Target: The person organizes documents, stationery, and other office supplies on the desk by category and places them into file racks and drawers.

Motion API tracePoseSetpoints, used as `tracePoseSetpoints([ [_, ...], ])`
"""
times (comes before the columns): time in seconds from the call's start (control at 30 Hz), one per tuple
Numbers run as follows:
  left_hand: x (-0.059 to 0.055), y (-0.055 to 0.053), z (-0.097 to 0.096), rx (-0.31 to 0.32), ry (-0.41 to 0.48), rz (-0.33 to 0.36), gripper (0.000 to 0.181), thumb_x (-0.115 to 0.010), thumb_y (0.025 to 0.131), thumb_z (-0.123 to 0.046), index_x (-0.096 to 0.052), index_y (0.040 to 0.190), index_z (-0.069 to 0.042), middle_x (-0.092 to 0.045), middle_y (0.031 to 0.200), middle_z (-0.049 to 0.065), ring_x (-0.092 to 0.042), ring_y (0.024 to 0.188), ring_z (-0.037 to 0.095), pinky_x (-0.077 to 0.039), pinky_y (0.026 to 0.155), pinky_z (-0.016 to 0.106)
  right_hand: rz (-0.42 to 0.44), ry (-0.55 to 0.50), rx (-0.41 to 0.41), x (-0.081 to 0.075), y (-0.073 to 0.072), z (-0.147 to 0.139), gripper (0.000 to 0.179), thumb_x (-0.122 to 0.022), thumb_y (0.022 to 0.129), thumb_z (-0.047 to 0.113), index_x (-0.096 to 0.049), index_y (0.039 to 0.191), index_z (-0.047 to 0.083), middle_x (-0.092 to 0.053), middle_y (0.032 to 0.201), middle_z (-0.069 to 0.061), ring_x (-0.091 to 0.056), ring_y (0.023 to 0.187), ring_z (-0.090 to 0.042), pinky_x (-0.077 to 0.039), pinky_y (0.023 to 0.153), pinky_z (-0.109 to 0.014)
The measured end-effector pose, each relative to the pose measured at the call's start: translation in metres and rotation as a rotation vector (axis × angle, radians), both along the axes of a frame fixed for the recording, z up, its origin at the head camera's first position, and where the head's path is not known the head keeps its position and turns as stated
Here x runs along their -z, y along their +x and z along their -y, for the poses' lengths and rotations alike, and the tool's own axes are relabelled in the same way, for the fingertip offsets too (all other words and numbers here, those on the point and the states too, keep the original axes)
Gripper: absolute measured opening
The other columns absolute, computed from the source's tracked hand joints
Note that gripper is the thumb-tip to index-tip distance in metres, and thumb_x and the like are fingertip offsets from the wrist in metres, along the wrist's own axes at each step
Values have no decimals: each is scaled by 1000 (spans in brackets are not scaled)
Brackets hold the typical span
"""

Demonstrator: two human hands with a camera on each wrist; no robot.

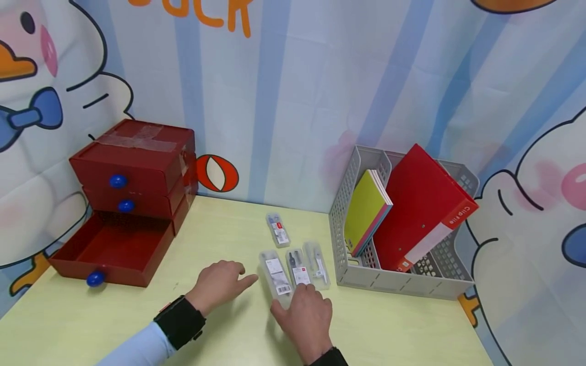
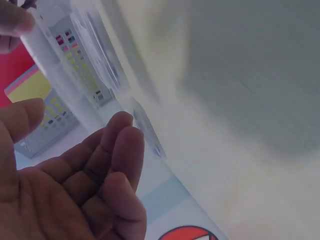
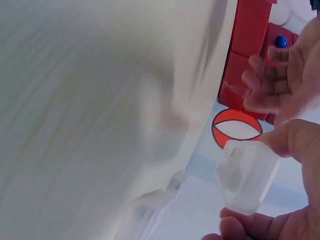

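My right hand [image 1: 305, 317] grips the near end of a translucent plastic case [image 1: 275, 270] with a white barcode label. In the right wrist view, thumb and fingers pinch that case [image 3: 250, 175] from two sides, and it appears lifted off the table. To its left, my left hand [image 1: 221, 285] hovers with fingers loosely bent and touches nothing; the left wrist view shows its palm [image 2: 40, 205] bare. Two similar cases, one with a red-marked label [image 1: 299, 269] and one with a white item inside [image 1: 317, 265], lie just right. A smaller case [image 1: 277, 230] lies farther back.
At left stands a dark red drawer unit [image 1: 137, 165] with blue knobs; its bottom drawer [image 1: 121, 274] is pulled out. A grey perforated file holder [image 1: 398, 284] at right contains a leaning red clip file [image 1: 414, 203] and yellow-covered notebooks [image 1: 366, 211]. A printed curtain [image 1: 297, 101] hangs behind.
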State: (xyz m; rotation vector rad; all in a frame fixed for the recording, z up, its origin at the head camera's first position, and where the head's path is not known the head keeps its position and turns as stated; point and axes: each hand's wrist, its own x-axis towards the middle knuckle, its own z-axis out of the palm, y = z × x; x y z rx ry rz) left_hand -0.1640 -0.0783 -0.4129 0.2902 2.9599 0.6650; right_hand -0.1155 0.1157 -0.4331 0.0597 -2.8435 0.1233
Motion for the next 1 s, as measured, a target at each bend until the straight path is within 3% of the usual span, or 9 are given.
tracePoseSetpoints([
  [0.17,2,1,-13,-6,93,42,50,-64,92,-50,-74,106,-3,-71,94,7,-62,78,20,-52,70,41,-88,10,-48,-2,3,9,54,-71,73,57,-59,75,4,-53,69,-7,-56,61,-25,-41,54,-40],
  [0.33,1,3,-20,-67,155,103,56,-63,89,-58,-72,104,-4,-62,80,2,-53,69,18,-42,60,33,-175,38,-98,1,5,17,53,-70,74,57,-57,74,6,-51,68,-6,-55,60,-23,-41,53,-39],
  [0.47,1,3,-27,-133,142,147,70,-62,85,-67,-68,108,-1,-54,71,4,-51,64,19,-34,55,31,-239,49,-116,3,6,20,52,-71,73,57,-56,74,7,-50,67,-5,-54,59,-23,-39,53,-38],
  [0.7,6,1,-39,-195,101,177,93,-59,78,-79,-60,116,6,-52,71,8,-51,61,21,-32,52,30,-243,79,-116,3,8,23,57,-69,75,61,-62,84,5,-48,68,-4,-54,60,-22,-38,54,-36],
  [0.87,6,1,-41,-198,164,203,90,-62,80,-73,-57,119,8,-54,76,10,-52,63,21,-32,52,31,-244,81,-99,4,9,25,56,-71,74,61,-60,84,7,-49,71,-4,-54,62,-23,-38,56,-36],
  [1.0,2,0,-43,-206,218,210,72,-64,86,-58,-55,115,7,-55,80,10,-53,66,22,-34,52,30,-249,73,-103,5,10,28,53,-74,75,58,-57,78,8,-51,72,-4,-55,64,-22,-38,57,-36],
])
